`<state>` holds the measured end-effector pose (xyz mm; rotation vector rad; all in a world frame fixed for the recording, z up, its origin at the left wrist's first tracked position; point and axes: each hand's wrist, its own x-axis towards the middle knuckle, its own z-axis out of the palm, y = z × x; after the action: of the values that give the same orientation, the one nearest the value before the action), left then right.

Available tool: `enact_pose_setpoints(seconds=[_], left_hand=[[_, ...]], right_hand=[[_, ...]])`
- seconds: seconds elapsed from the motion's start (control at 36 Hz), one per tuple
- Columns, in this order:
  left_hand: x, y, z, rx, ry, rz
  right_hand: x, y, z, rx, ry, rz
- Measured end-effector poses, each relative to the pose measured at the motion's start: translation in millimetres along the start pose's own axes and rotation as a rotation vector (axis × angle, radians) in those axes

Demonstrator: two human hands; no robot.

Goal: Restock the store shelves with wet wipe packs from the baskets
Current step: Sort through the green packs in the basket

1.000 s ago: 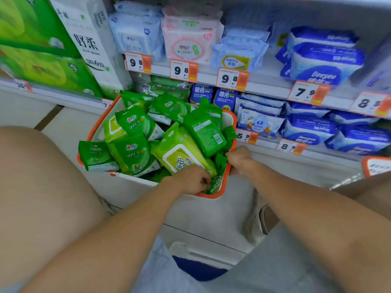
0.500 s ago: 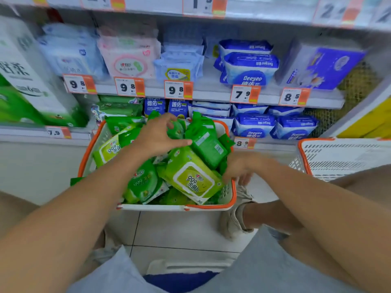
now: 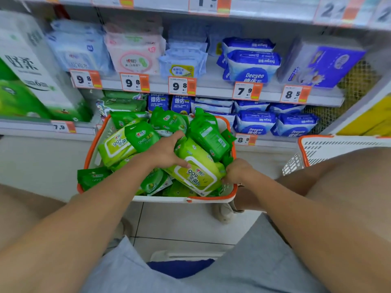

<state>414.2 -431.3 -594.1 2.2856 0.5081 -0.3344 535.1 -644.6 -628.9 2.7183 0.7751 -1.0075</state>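
Observation:
A white basket with an orange rim (image 3: 160, 199) stands on the floor before the shelves, heaped with green wet wipe packs. My left hand (image 3: 167, 153) is spread over the top end of a large light-green pack (image 3: 196, 172), thumb on its face and fingers curled behind it. My right hand (image 3: 239, 171) is closed at the basket's right rim, right by that pack's end. Darker green packs (image 3: 141, 136) lie around them. A few green packs (image 3: 122, 102) lie on the lower shelf behind the basket.
A second white and orange basket (image 3: 338, 149) stands at the right. Blue Deeyeo packs (image 3: 254, 123) fill the lower shelf, with price tags (image 3: 182, 85) along the shelf edge above. Tall tissue boxes (image 3: 31, 77) stand at the left. My knees flank the basket.
My left hand left the basket's near edge, reached over the packs, then came down onto the large light-green pack. My view rose and shifted right. The right hand stayed at the rim.

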Motion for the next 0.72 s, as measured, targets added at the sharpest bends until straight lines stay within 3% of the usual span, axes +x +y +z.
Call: enact_pose_setpoints(seconds=[0.19,0.31,0.42,0.5,0.61,0.72], left_hand=[[-3.9,-1.6,-4.6,-0.349,0.047,0.118],[-5.2,10.5,-31.1,-0.433,0.193,0.143],[-17.6,13.5,-68.2,-0.502,0.210,0.151],[-27.4,14.8,-86.7,-0.600,0.227,0.087],[-38.7,31.1,-105.3,-0.871,0.323,0.071],[-44.4,68.9,-133.2,-1.088,0.409,0.095]], right_hand=[[-46.5,11.8,-48.5,0.359,-0.033,-0.001],[-61.3,13.2,-75.7,0.807,-0.092,-0.057],[-66.5,6.3,-93.0,1.081,-0.124,-0.201],[-68.1,-3.9,-109.9,1.234,-0.030,-0.295],[-75.4,-20.7,-140.2,1.317,0.245,-0.424],[-92.0,-39.8,-177.9,1.590,0.225,-0.643]])
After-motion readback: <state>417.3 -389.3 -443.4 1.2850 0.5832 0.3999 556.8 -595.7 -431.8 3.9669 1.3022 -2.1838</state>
